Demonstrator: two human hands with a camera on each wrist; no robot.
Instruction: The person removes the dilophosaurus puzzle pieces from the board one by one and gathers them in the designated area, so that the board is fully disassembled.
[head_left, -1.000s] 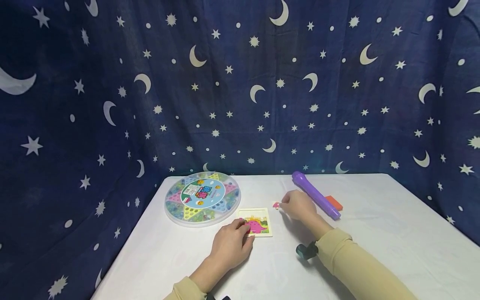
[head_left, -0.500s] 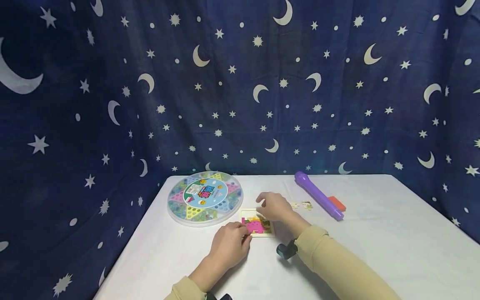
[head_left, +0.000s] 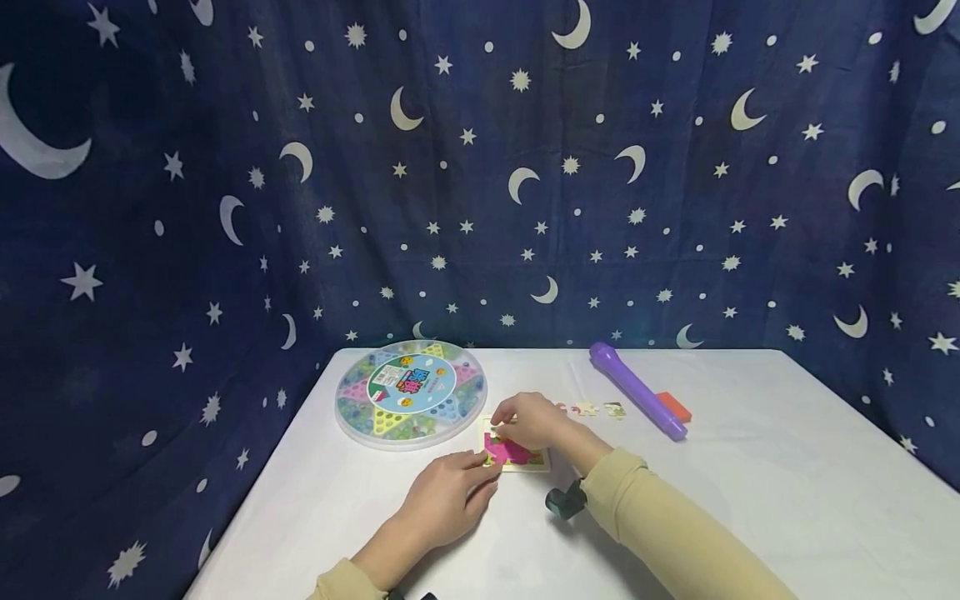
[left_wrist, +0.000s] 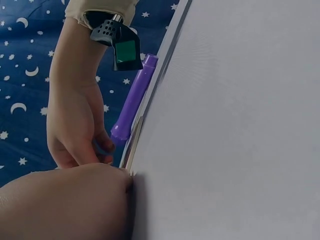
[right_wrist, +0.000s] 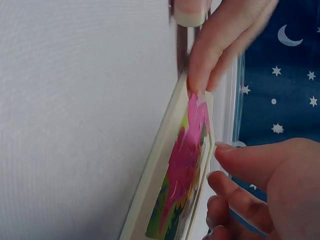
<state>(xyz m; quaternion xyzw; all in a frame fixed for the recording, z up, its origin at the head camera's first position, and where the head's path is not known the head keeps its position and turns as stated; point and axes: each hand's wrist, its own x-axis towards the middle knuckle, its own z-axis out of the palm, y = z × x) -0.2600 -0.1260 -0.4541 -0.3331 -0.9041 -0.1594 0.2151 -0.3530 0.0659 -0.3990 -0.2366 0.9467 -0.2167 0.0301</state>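
A small dinosaur jigsaw puzzle (head_left: 517,454) lies in a cream frame (head_left: 536,468) near the table's middle, its pink figure (right_wrist: 185,155) plain in the right wrist view. My left hand (head_left: 446,497) rests at the frame's near-left side, with extended fingers touching the puzzle's left end. Over the upper part of the frame is my right hand (head_left: 532,419), thumb and fingers bent together at the far-left corner. A pale puzzle piece (head_left: 494,432) shows small beneath its fingertips, mostly hidden. Several loose pieces (head_left: 588,409) lie right of the frame.
A round clear-rimmed Chinese checkers board (head_left: 411,396) with marbles lies behind and left of the frame. At the right sit a purple toy microphone (head_left: 637,392) and an orange block (head_left: 674,407). A starry dark-blue curtain (head_left: 480,167) hangs behind the white table (head_left: 750,483).
My right hand has moved left from the loose pieces to the frame, then lowered its fingertips to the far-left corner. My left hand has stayed at the frame's left side, shifting slightly.
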